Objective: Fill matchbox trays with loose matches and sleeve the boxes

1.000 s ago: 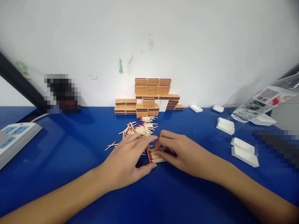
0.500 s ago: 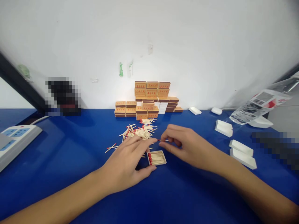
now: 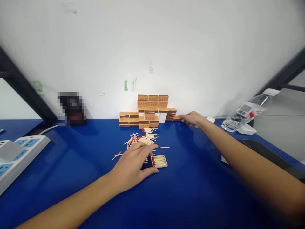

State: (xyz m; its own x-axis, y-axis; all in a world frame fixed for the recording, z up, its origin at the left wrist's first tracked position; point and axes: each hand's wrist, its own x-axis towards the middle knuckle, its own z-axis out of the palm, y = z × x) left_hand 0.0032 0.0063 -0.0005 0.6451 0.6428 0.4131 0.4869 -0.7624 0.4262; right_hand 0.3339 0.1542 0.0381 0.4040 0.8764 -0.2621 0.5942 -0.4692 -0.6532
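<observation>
My left hand [image 3: 134,162] spans the left end of a small white matchbox tray [image 3: 166,162], thumb at its near edge and a finger at its far corner. Red-headed matches [image 3: 158,161] lie side by side in that tray. By the wall, my right hand [image 3: 193,119] has its fingertips on the end of a flat matchbox [image 3: 176,118], right of the stacked boxes; its grip is partly hidden. A loose pile of matches [image 3: 145,139] lies beyond my left hand. One single match [image 3: 165,147] rests on the blue table just past the tray.
Stacked orange matchboxes [image 3: 152,104] stand against the wall. At the left is a white power strip [image 3: 28,152]. A clear plastic bottle [image 3: 247,109] leans at the right, near a white tray [image 3: 247,129] and a dark flat object [image 3: 267,152]. My right forearm covers part of the table.
My right hand has left the single match on the table and reached away to the flat matchbox by the wall. My left hand stays at the tray. The view has shifted.
</observation>
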